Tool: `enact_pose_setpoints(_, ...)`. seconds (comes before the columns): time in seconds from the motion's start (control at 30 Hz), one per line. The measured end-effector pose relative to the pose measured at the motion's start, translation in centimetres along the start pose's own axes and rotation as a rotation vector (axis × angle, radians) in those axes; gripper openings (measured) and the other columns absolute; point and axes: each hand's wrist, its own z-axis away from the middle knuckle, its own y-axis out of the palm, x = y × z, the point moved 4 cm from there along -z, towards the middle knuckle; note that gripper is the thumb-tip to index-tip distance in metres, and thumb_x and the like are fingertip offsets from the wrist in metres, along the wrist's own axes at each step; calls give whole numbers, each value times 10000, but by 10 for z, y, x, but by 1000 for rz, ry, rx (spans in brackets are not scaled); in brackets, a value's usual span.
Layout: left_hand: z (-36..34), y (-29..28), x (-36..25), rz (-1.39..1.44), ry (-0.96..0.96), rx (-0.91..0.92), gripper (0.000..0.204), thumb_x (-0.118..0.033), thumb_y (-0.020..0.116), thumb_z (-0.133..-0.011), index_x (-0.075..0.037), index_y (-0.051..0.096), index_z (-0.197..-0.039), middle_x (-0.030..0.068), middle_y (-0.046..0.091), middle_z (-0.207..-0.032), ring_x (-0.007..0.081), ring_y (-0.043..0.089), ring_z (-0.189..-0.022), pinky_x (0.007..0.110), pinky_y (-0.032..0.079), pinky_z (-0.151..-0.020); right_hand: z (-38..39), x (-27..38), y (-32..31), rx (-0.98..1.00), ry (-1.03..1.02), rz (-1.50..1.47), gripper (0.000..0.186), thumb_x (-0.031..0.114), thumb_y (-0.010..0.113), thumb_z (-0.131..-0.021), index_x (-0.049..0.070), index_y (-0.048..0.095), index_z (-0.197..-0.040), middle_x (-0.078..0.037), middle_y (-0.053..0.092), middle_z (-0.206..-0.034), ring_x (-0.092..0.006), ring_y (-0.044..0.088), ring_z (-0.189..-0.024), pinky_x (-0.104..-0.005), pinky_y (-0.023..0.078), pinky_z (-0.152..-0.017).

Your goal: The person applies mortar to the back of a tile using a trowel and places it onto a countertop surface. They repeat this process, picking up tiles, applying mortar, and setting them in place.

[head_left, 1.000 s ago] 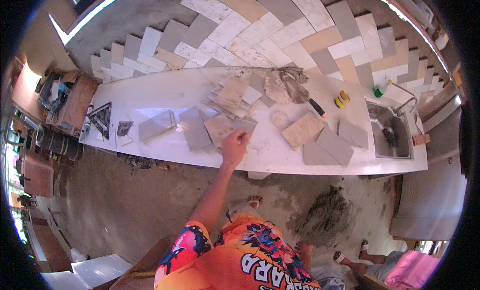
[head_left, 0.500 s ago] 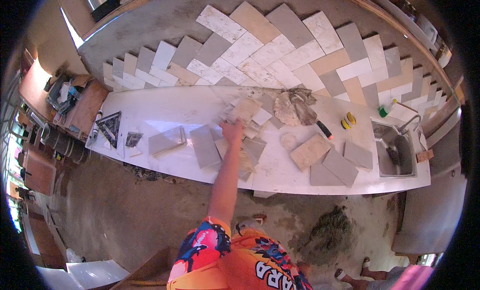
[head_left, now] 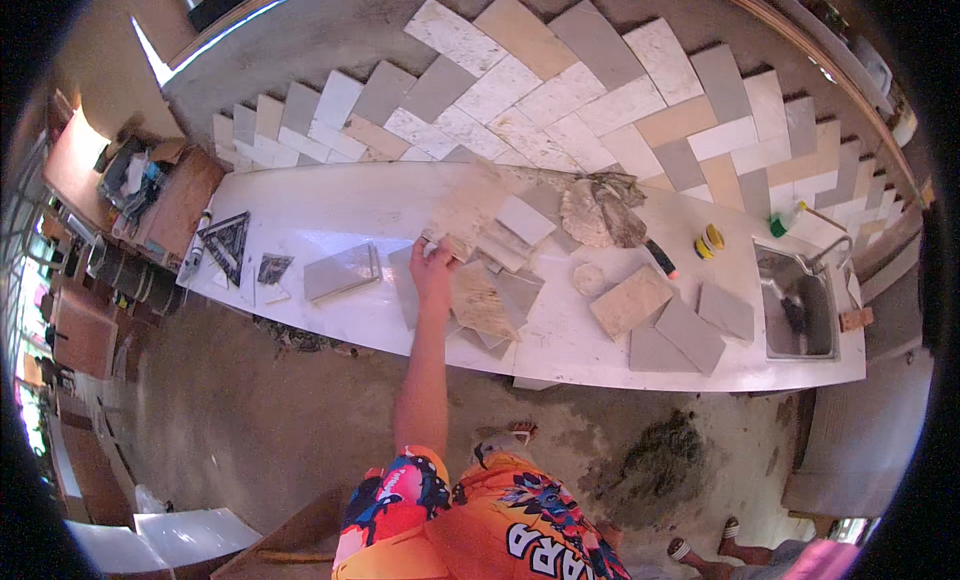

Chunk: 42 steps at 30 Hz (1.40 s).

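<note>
There's the bare left hand point(head_left: 433, 269), pinched closed on the near edge of a beige rectangular tile point(head_left: 466, 206), over the glossy white countertop point(head_left: 285, 202)

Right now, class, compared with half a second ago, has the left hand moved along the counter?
Yes: the left hand has moved left along the counter, farther from the sink at the right.

beige tile point(head_left: 468, 202): blurred | dark item point(head_left: 793, 315) in sink point(head_left: 815, 280): unidentifiable | pink cloth point(head_left: 830, 560): cut off below
</note>
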Motion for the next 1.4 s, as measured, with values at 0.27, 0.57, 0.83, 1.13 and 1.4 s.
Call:
enact_pose_setpoints(0.27, 97, 4, -16, -24, -137, 195, 495, -109, 708, -980, -63, 544, -1445, 107, 722, -1209, 232, 717, -1059, 388, 613, -872, -15, 60, 26, 80, -115, 65, 164, 203, 670, -937, 63, 696, -855, -121, 715, -768, -233, 652, -628, -381, 504, -538)
enact_pose_setpoints(0.57, 168, 68, 5, -471, -303, 729, 474, -115, 706, -996, -50, 574, -1447, 68, 733, -1096, 129, 681, -963, 316, 571, -871, 189, 277, 145, 285, -669, -169, 401, 398, 653, -1041, 59, 656, -1256, -68, 697, -1053, -191, 668, -842, -342, 534, -681)
enact_pose_setpoints(0.83, 304, 188, 112, -782, -371, 1409, 384, -108, 625, -1029, -4, 645, -1398, 42, 744, -1135, 73, 656, -984, 269, 543, -863, 221, 269, 81, 170, -741, -325, 388, 190, 716, -998, 15, 652, -1338, -48, 737, -1185, -151, 674, -1034, -344, 541, -924)
enact_pose_setpoints(1.13, 551, 242, 171, -116, -1458, 1339, 864, -664, 512, -1027, -143, 253, -1666, 150, 571, -1483, 376, 646, -1231, 569, 538, -1053, 289, 212, -23, -915, -1215, 266, 408, 122, 778, -854, 126, 705, -1255, -96, 747, -1144, -292, 728, -989, -411, 575, -859)
enact_pose_setpoints(1.4, 729, 245, 195, 170, -1725, 1258, 1154, -916, 424, -849, -132, 215, -1670, 213, 397, -1628, 454, 542, -1344, 639, 439, -1143, 294, 131, -131, -887, -1263, 275, 558, 83, 780, -768, 81, 653, -1311, -174, 633, -1395, -399, 601, -1265, -517, 472, -1037)
